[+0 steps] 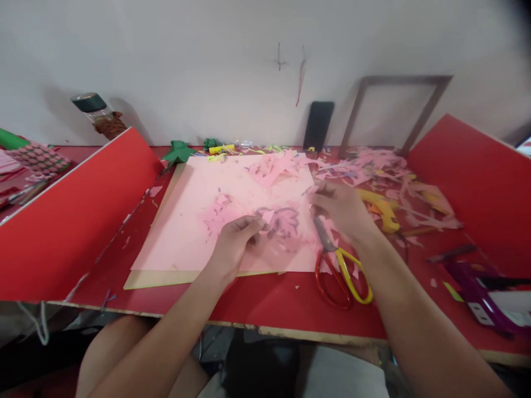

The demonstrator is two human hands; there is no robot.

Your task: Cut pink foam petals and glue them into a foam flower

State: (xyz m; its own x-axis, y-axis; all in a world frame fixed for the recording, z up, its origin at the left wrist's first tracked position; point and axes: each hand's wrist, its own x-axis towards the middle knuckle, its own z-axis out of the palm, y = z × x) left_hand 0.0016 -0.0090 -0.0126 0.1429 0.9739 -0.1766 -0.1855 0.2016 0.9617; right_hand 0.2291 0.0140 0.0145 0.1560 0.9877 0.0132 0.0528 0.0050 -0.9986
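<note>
My left hand (236, 240) rests on a big pink sheet (199, 221), its fingers pinched on the edge of a pink cut-out shape with dark outlines (284, 221). Over the sheet's right edge hovers my right hand (338, 207), its fingers curled and blurred by motion, close to the same cut-out. Whether it grips anything is unclear. Red and yellow scissors (342, 271) lie on the red table just below my right wrist.
Red partition boards stand at left (66, 215) and right (473, 177). Pink paper scraps (373, 166) and a yellow glue gun (384, 210) lie at right. A dark phone (318, 124) and a frame (394, 110) lean on the wall. A purple tool (481, 287) is at far right.
</note>
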